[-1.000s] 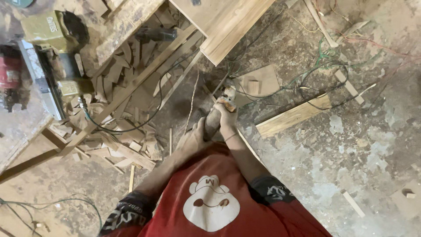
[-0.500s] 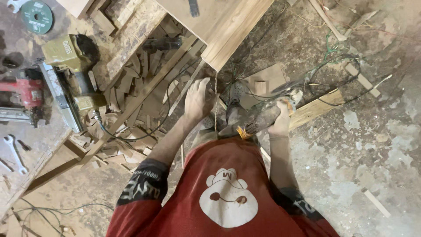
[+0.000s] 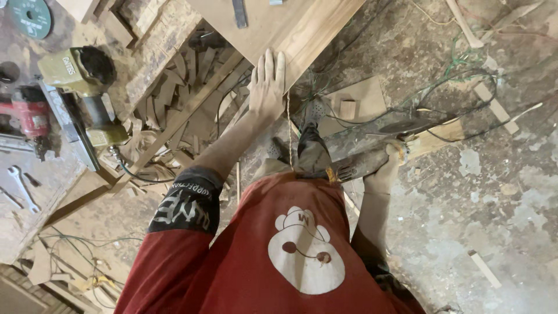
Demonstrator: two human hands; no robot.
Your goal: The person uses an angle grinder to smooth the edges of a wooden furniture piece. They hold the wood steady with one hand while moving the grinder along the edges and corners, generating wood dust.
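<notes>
Resting flat with fingers spread, the left hand (image 3: 267, 87) is laid on the edge of a wooden board (image 3: 302, 26) at upper centre. A grey plank (image 3: 378, 136), right of centre, is gripped at its near end by the right hand (image 3: 383, 171), fingers curled around it. A yellow-green power tool (image 3: 84, 87) is seen upper left.

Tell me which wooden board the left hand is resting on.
The left hand lies flat on the large pale board at top centre, at its lower edge, not on the narrow plank by the right hand.
</notes>
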